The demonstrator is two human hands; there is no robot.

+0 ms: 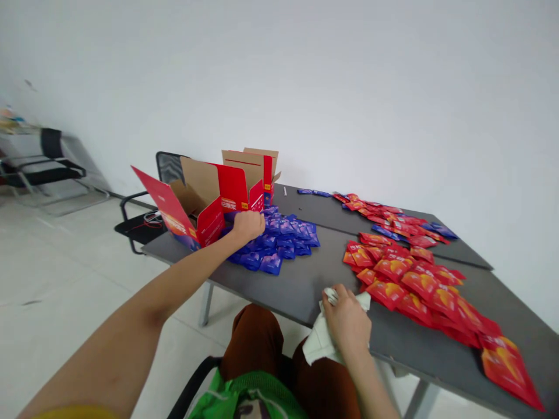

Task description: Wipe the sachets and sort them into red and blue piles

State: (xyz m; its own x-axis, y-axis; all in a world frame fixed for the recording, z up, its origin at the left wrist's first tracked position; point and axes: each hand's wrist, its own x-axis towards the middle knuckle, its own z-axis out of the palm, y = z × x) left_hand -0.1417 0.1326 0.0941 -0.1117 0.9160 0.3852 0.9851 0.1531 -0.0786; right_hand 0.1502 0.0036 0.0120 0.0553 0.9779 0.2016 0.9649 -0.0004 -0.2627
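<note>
Over the left side of the pile of blue sachets (283, 235), my left hand (248, 226) is closed, knuckles up. Whatever it may hold is hidden from view. My right hand (347, 317) grips a crumpled white cloth (321, 338) at the table's front edge, part of it hanging over the side. Just right of that hand spreads a heap of red sachets (419, 285) with orange printing.
Open red cardboard boxes (209, 221) stand on the left of the dark table (305, 279), another box (267, 174) behind. More red and blue sachets (393, 221) lie toward the back right. A black chair (142, 227) is beyond the table's left end.
</note>
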